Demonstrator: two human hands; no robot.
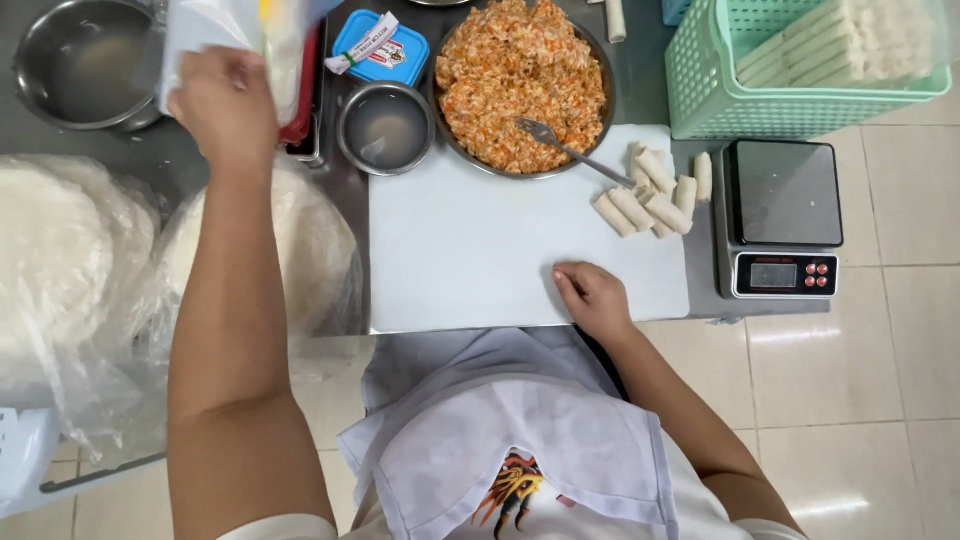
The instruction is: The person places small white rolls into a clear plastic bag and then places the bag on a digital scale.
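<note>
Wrappers (pixel 60 250), round and pale, lie stacked in clear plastic at nine o'clock, with a steel bowl (pixel 85 60) at eleven. The left hand (pixel 222 105) is closed around a clear plastic bag (pixel 235 35) held up near eleven o'clock. Just right of it sits a small steel bowl of cloudy liquid (pixel 386 128), then a white cutting board (pixel 470 250) at centre. The right hand (pixel 592 297) rests on the board's near edge, fingers curled loosely, holding nothing. At twelve o'clock a pan of orange filling (pixel 520 85) holds a fork (pixel 560 148). Finished rolls (pixel 650 195) lie at two o'clock, beside a digital scale (pixel 780 215) and a green basket (pixel 800 70).
</note>
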